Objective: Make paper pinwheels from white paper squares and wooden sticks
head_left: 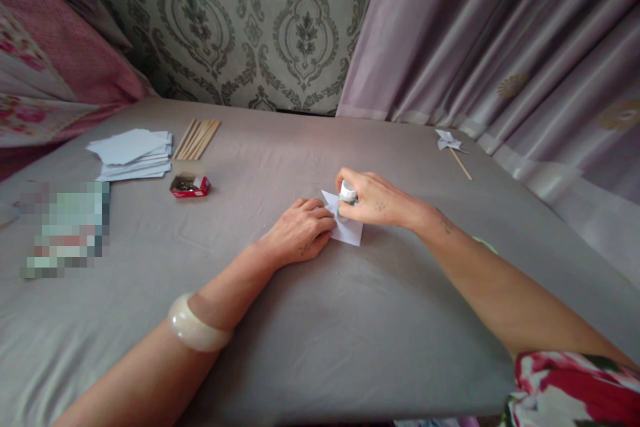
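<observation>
A folded white paper lies on the bed-like surface in front of me, partly covered by both hands. My left hand rests at its left edge, fingers curled and pressed down on the paper. Upright in my right hand is a glue stick with a white end and a green-and-white label. Its lower end meets the paper, though the exact contact is hidden by my fingers.
At the left are a stack of white paper, several wooden sticks and a small red box of metal bits. A blurred packet lies nearer. Far right sits a paper pinwheel on a stick, before the curtain.
</observation>
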Tool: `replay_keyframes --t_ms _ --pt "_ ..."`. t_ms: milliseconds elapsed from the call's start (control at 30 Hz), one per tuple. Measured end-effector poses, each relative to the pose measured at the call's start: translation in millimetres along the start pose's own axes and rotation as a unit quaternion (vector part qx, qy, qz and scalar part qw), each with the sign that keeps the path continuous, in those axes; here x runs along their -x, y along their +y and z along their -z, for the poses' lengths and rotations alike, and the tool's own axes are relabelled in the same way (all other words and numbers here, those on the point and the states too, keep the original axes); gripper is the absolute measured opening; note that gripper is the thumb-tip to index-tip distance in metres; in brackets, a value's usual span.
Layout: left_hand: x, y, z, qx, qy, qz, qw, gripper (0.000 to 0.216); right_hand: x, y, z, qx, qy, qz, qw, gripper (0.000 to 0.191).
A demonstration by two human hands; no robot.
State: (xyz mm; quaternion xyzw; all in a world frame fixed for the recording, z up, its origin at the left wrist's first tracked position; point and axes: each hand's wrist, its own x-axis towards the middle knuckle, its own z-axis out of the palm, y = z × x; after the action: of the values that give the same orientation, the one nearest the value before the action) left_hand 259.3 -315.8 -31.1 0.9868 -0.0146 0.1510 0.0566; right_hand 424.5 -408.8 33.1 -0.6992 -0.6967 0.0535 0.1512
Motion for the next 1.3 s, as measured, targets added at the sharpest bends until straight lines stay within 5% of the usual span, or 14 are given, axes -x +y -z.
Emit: replay_keyframes --t_ms 267,533,800,1300 --pt "-0.5 0.3 1.7 0.01 -0.004 -0.001 1.0 0.024 -3.0 0.7 7.0 -0.005 -0.037 0.008 0.999 0.025" --pt "0.2 0.0 0.6 0.011 0.007 -0.013 1.0 0.026 12.7 7.2 14.8 -0.07 0.164 -0.134 0.975 0.017" --pt "0.0 2.2 2.6 -0.005 0.001 -0.006 1.0 0.027 20.6 -6.0 -8.7 -0.097 0.136 -0.173 0.971 0.028" --pt "0.8 1.8 0.7 -0.002 0.007 -0.004 1.0 0.028 22.7 -19.0 -10.4 -0.045 0.099 -0.158 0.982 0.029"
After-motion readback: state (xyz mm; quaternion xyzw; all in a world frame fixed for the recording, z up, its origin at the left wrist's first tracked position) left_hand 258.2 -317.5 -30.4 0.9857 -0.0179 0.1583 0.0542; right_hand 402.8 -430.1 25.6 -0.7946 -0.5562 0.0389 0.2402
